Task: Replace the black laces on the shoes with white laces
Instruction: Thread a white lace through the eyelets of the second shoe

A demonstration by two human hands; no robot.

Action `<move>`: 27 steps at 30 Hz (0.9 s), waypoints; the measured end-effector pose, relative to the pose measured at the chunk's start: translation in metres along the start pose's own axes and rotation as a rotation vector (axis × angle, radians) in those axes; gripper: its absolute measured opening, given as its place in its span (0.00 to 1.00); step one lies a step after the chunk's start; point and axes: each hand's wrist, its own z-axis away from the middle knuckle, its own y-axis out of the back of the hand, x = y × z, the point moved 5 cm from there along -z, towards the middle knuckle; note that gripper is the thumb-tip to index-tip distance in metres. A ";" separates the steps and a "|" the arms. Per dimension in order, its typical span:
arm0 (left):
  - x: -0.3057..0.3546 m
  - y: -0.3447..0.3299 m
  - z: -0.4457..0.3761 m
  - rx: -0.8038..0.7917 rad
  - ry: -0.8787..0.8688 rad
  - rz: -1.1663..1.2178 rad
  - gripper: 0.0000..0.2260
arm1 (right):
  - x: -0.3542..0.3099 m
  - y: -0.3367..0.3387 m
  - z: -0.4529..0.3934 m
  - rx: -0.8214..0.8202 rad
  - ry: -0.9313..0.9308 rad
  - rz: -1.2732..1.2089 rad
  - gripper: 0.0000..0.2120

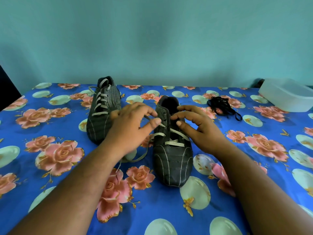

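Two dark striped shoes stand on the flowered blue cloth. The left shoe [103,109] is laced all the way up with a white lace [101,97]. On the right shoe [172,158], a white lace [174,143] runs only through the lower eyelets. My left hand [130,129] pinches one end of that lace between thumb and fingers beside the shoe's left eyelets. The rest of that end trails under my wrist onto the cloth. My right hand [198,131] hovers over the shoe's right side with fingers spread, touching the tongue area. A pile of black laces [223,106] lies to the right.
A white plastic tub [288,97] sits at the far right edge of the cloth [50,167]. A teal wall rises directly behind the surface. A dark object shows at the far left edge.
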 end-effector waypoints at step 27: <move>0.005 -0.001 0.001 -0.034 -0.116 -0.182 0.21 | 0.000 0.001 -0.001 -0.004 0.023 0.016 0.11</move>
